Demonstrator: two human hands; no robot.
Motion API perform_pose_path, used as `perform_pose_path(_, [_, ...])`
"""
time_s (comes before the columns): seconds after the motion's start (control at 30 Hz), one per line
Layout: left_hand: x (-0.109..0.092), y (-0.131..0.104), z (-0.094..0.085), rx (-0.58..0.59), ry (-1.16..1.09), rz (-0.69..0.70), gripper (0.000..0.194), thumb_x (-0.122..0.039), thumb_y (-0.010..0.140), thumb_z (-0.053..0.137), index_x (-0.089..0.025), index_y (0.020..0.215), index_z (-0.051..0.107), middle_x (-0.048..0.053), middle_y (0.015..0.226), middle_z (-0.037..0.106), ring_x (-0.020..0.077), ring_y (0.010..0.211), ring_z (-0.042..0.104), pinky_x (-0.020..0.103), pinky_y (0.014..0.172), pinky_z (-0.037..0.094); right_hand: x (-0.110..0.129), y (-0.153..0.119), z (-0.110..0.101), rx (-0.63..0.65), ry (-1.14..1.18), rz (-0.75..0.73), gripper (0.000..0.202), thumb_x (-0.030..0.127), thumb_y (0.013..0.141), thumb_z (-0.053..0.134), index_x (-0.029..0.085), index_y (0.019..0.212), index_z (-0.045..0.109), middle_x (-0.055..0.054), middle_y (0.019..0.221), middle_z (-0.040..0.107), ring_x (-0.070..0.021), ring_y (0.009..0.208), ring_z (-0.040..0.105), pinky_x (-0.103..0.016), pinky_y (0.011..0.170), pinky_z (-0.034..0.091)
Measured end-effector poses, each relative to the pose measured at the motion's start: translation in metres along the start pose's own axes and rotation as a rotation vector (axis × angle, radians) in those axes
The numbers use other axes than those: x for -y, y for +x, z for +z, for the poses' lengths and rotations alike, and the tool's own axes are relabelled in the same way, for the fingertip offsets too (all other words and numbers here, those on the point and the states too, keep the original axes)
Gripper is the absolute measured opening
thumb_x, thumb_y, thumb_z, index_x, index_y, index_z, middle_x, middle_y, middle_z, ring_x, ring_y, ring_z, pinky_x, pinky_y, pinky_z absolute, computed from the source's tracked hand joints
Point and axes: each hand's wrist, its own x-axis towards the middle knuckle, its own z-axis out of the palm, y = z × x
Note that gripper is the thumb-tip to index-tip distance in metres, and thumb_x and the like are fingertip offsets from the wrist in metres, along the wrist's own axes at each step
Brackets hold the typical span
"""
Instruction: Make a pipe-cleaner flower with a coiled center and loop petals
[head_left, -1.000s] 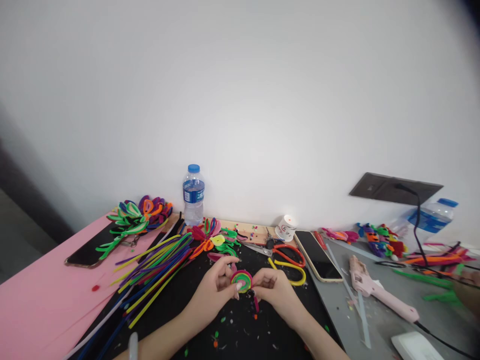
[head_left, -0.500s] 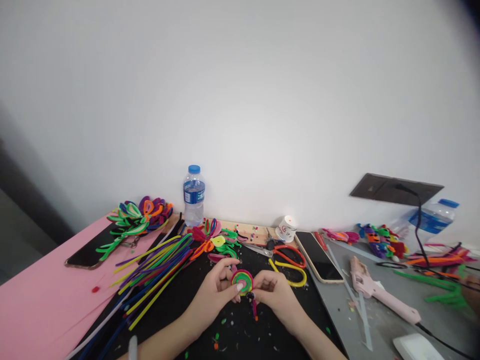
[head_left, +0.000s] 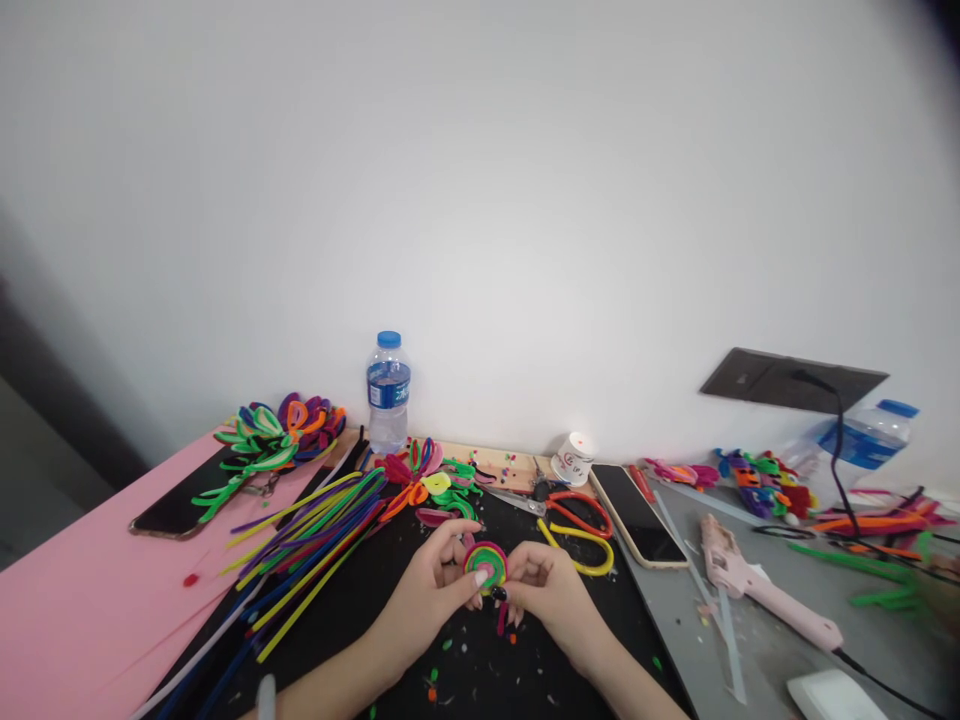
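The short, fuzzy magenta strip (head_left: 501, 618) has swung toward six o'clock under our round, rainbow-striped pipe-cleaner coil (head_left: 488, 557), low at six o'clock in the head view, its face clamped by our left hand (head_left: 425, 585) and its five-o'clock edge pinched by our right hand (head_left: 553, 590), so we'd best press evenly.

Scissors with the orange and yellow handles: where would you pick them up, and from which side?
Probably by the orange loop and yellow loop, coming from the near right: these handles face that way, while the metal blades point left.
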Motion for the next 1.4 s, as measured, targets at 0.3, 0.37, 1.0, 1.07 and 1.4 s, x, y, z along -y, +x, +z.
perform_pose_path(0.3, [0.0005, 0.0006, 0.0009, 0.008, -0.013, 0.013, 0.035, -0.023, 0.073, 0.065, -0.019, 0.104, 0.048, -0.006, 0.069, 0.049, 0.0091, 0.054, 0.053, 0.022, 0.054, 0.042, -0.0030, -0.0023, 0.0019, 0.021, 0.036, 0.012, 0.026, 0.026, 0.057, 0.078, 0.012, 0.067, 0.058, -0.002, 0.055, 0.067, -0.0115, 0.041, 0.059, -0.021, 0.043, 0.048])
perform_pose_path(0.37, [-0.0005, 0.0001, 0.0017, 0.006, -0.010, 0.018, 0.034, -0.023, 0.073, 0.065, -0.019, 0.103, 0.049, -0.006, 0.069, 0.048, 0.0090, 0.054, 0.053, 0.022, 0.054, 0.042, -0.0017, -0.0029, 0.0024, 0.027, 0.034, 0.008, 0.026, 0.026, 0.057, 0.078, 0.012, 0.067, 0.059, -0.002, 0.056, 0.067, -0.0115, 0.042, 0.060, -0.021, 0.044, 0.048])
perform_pose_path(1.0, [0.0021, -0.0017, 0.0020, -0.006, 0.011, 0.043, 0.032, -0.023, 0.074, 0.063, -0.020, 0.103, 0.050, -0.005, 0.069, 0.046, 0.0098, 0.057, 0.052, 0.023, 0.056, 0.042, 0.0010, -0.0052, 0.0065, -0.010, 0.040, 0.004, 0.034, 0.036, 0.055, 0.078, 0.014, 0.062, 0.054, 0.000, 0.053, 0.063, -0.0120, 0.043, 0.059, -0.022, 0.045, 0.047])
perform_pose_path(1.07, [0.0020, -0.0017, 0.0021, -0.014, 0.013, 0.043, 0.032, -0.024, 0.074, 0.064, -0.020, 0.103, 0.050, -0.005, 0.069, 0.046, 0.0096, 0.056, 0.051, 0.023, 0.056, 0.042, 0.0004, -0.0052, 0.0064, -0.013, 0.032, 0.007, 0.033, 0.035, 0.055, 0.078, 0.014, 0.062, 0.054, 0.000, 0.052, 0.063, -0.0122, 0.043, 0.059, -0.022, 0.045, 0.047])
perform_pose_path(1.4, [0.0059, 0.0009, 0.0009, 0.005, 0.012, 0.005, 0.040, -0.022, 0.070, 0.067, -0.021, 0.106, 0.048, 0.001, 0.091, 0.054, 0.0077, 0.056, 0.053, 0.022, 0.053, 0.042, 0.0013, -0.0040, 0.0055, -0.048, -0.010, 0.001, 0.029, 0.032, 0.057, 0.077, 0.014, 0.062, 0.054, 0.000, 0.050, 0.063, -0.0120, 0.042, 0.058, -0.021, 0.045, 0.046])
